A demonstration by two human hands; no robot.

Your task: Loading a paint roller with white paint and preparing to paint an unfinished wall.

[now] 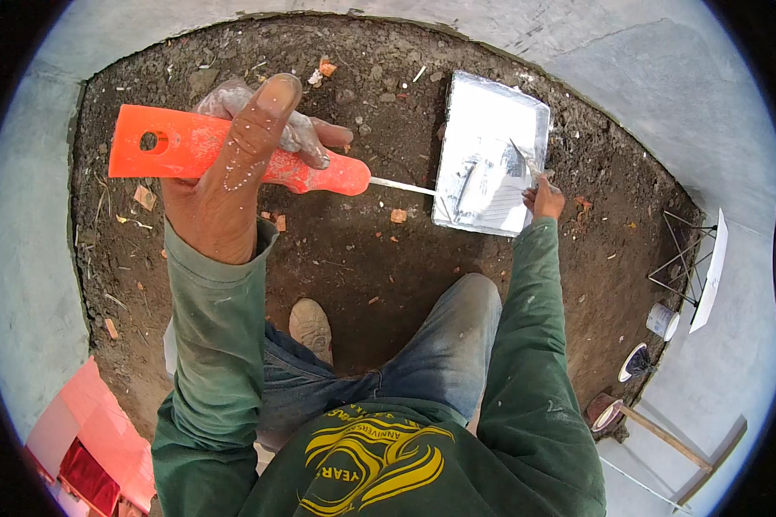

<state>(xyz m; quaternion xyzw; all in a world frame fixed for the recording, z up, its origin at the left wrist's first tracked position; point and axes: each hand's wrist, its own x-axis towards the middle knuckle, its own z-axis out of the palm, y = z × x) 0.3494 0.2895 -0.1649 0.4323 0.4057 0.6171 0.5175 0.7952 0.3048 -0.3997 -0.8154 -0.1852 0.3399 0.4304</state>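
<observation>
My left hand, spotted with white paint, grips the bright orange handle of a paint roller. Its thin metal rod runs right to a paint tray on the ground. White glare and paint in the tray make the roller's head hard to pick out. At the tray's near right side, my right hand holds a thin paint-smeared tool, its tip over the tray. Whether it is a scraper or a brush I cannot tell.
Bare soil with brick bits lies between grey plastered walls. On the right stand a wire-legged stand, a white bucket, and a reddish container by a wooden stick. Pink sheeting lies lower left.
</observation>
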